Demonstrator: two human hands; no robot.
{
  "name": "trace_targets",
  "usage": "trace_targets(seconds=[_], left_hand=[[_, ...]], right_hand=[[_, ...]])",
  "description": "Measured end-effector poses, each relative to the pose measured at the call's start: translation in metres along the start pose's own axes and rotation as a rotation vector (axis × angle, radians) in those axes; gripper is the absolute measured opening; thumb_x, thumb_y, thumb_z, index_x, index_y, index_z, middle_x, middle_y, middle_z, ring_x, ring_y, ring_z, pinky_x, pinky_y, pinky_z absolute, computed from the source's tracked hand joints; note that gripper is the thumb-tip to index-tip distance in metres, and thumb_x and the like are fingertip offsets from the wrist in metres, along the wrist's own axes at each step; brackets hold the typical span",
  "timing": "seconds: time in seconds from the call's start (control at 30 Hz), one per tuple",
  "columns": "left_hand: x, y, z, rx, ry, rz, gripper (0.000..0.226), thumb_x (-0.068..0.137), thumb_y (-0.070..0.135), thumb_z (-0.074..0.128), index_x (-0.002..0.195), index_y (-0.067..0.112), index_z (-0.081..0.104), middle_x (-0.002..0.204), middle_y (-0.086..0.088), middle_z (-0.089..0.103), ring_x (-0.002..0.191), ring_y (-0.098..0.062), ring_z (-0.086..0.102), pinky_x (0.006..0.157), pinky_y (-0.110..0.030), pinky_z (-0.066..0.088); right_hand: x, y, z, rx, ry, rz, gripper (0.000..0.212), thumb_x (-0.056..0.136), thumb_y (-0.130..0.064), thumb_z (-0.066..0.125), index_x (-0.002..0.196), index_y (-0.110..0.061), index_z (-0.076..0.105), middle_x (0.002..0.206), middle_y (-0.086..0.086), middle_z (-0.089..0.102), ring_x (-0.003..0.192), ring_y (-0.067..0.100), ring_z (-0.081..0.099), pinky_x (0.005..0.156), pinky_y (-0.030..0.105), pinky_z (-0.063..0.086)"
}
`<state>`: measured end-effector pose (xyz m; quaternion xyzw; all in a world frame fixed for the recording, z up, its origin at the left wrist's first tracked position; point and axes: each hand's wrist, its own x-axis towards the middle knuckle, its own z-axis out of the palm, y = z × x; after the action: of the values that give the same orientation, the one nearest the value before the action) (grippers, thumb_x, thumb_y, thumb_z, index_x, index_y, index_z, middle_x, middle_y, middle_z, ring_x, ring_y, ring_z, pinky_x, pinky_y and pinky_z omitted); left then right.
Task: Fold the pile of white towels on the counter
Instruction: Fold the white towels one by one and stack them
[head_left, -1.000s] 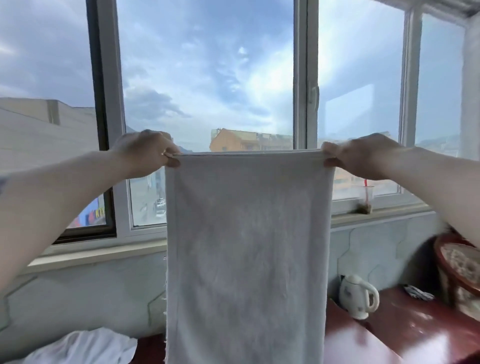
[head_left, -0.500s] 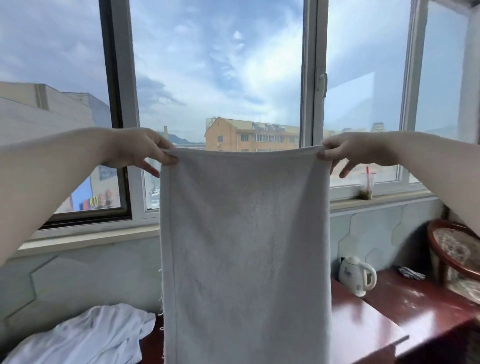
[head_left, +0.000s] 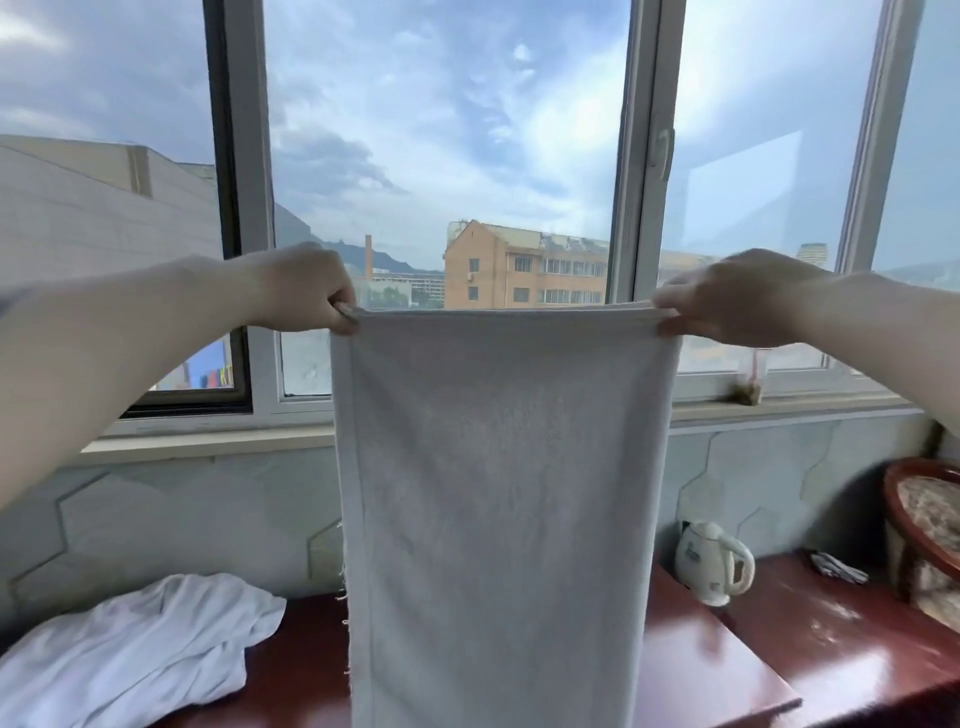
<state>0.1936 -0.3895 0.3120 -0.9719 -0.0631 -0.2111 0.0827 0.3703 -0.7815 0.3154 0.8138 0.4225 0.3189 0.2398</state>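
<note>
The left hand (head_left: 306, 291) and right hand (head_left: 727, 306) each pinch a top corner of a white terry towel (head_left: 498, 493), hanging it stretched before the window. It is perhaps already doubled. A rumpled white cloth heap (head_left: 135, 654) waits unfolded on the dark red tabletop (head_left: 701, 675).

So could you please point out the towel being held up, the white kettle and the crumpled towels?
held towel (head_left: 498, 519), head view, middle of the hanging cloth.
white kettle (head_left: 706, 564), head view, on its body.
crumpled towels (head_left: 135, 654), head view, centre of the heap.
</note>
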Motion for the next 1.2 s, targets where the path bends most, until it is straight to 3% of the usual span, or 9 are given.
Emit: trace_targets(seconds=[0.13,0.27,0.37,0.5,0.6,0.77,0.97,1.07,1.2], left_hand=[[0.007,0.033,0.011,-0.126,0.29,0.011,0.016,0.086,0.022,0.073,0.079,0.008,0.077,0.078,-0.009,0.07,0.076,-0.028,0.063,0.074,-0.037,0.051],[0.011,0.062,0.026,-0.739,0.387,-0.163,0.008,0.082,0.012,0.077,0.087,0.019,0.076,0.08,0.004,0.072,0.072,-0.009,0.065,0.063,-0.019,0.052],[0.011,0.08,0.04,-1.1,0.391,-0.301,0.014,0.084,0.005,0.073,0.085,0.019,0.074,0.083,0.01,0.07,0.077,-0.002,0.065,0.064,-0.021,0.054],[0.015,0.103,0.051,-1.308,0.458,-0.38,0.017,0.086,0.001,0.07,0.086,0.018,0.072,0.088,0.002,0.068,0.082,-0.011,0.065,0.073,-0.027,0.057],[0.025,0.115,0.054,-1.47,0.503,-0.464,0.017,0.088,-0.001,0.065,0.088,0.016,0.068,0.092,-0.006,0.062,0.088,-0.02,0.058,0.081,-0.034,0.052],[0.036,0.117,0.063,-1.387,0.546,-0.528,0.029,0.092,-0.003,0.057,0.079,0.022,0.067,0.081,0.003,0.061,0.078,-0.015,0.054,0.056,-0.019,0.04],[0.029,0.1,0.074,-1.125,0.575,-0.533,0.018,0.093,0.0,0.057,0.094,0.012,0.07,0.096,-0.006,0.06,0.089,-0.016,0.05,0.07,-0.021,0.04],[0.022,0.092,0.074,-0.934,0.583,-0.54,0.022,0.093,0.005,0.059,0.112,0.007,0.071,0.098,-0.007,0.065,0.093,-0.017,0.057,0.081,-0.024,0.043],[0.009,0.085,0.072,-0.651,0.615,-0.456,0.022,0.092,0.006,0.061,0.112,0.004,0.071,0.099,-0.013,0.067,0.093,-0.023,0.06,0.075,-0.021,0.038]], right_hand=[[-0.011,0.033,0.022,0.165,0.091,0.09,0.025,0.097,-0.043,0.05,0.08,-0.025,0.042,0.075,-0.017,0.045,0.07,0.017,0.048,0.065,0.031,0.037],[-0.02,0.055,0.036,0.326,0.135,0.127,0.03,0.092,-0.036,0.061,0.07,-0.022,0.045,0.068,-0.01,0.054,0.064,0.007,0.05,0.06,0.032,0.036],[-0.021,0.06,0.045,0.361,0.15,0.114,0.03,0.091,-0.036,0.063,0.07,-0.023,0.046,0.069,-0.011,0.054,0.064,0.007,0.051,0.06,0.032,0.04],[-0.031,0.05,0.049,0.235,0.127,-0.015,0.02,0.085,-0.036,0.065,0.073,-0.033,0.049,0.088,-0.014,0.048,0.08,0.015,0.056,0.066,0.031,0.045],[-0.041,0.031,0.047,0.113,0.399,-0.245,0.019,0.067,-0.024,0.076,0.063,-0.017,0.059,0.092,-0.001,0.055,0.085,0.024,0.056,0.071,0.034,0.047],[-0.048,-0.002,0.056,0.299,0.363,-0.328,0.016,0.068,-0.012,0.067,0.062,-0.015,0.052,0.074,-0.005,0.059,0.07,0.019,0.052,0.058,0.025,0.043],[-0.042,-0.005,0.074,0.5,0.113,-0.048,0.026,0.089,-0.029,0.059,0.079,-0.028,0.035,0.068,-0.009,0.045,0.059,0.012,0.045,0.052,0.031,0.034],[-0.034,-0.006,0.076,0.522,0.124,-0.012,0.028,0.092,-0.026,0.055,0.08,-0.027,0.029,0.072,-0.01,0.043,0.061,0.007,0.044,0.053,0.03,0.032],[-0.024,0.0,0.069,0.725,0.253,-0.01,0.031,0.088,-0.009,0.059,0.076,-0.025,0.035,0.077,-0.002,0.043,0.067,0.009,0.044,0.064,0.026,0.037]])
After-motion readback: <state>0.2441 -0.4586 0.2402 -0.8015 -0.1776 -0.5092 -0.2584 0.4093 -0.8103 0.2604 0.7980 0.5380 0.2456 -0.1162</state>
